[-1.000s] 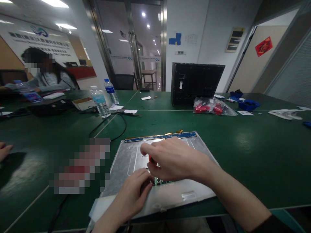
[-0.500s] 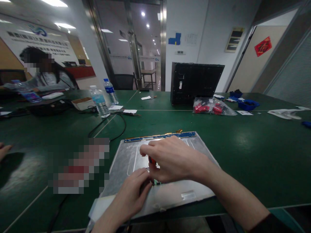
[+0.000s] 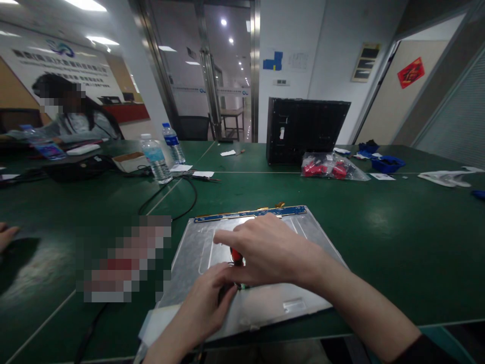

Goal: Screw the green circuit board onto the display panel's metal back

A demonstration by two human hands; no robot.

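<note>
A flat metal-backed display panel (image 3: 187, 258) lies on the green table in front of me, with a narrow blue circuit strip (image 3: 227, 217) along its far edge. Over its middle, my right hand (image 3: 271, 253) is closed around the red and black handle of a screwdriver (image 3: 237, 256), held upright. The tool's tip is hidden. My left hand (image 3: 204, 296) rests low on the panel, its fingers bent together by the screwdriver and touching the right hand. What they pinch, if anything, is hidden. A bit of green circuit board (image 3: 244, 287) shows below the hands.
A black monitor-like casing (image 3: 306, 130) stands at the back, a plastic bag of red items (image 3: 333, 167) before it. Water bottles (image 3: 156, 159) and a looped black cable (image 3: 195, 194) are left of centre. Another person (image 3: 76, 119) sits at far left; someone's hand (image 3: 6, 235) reaches in nearer.
My right hand has turned slightly on the screwdriver, its index finger now stretched a little farther left and more of the red handle showing. The left hand and panel stay in place.
</note>
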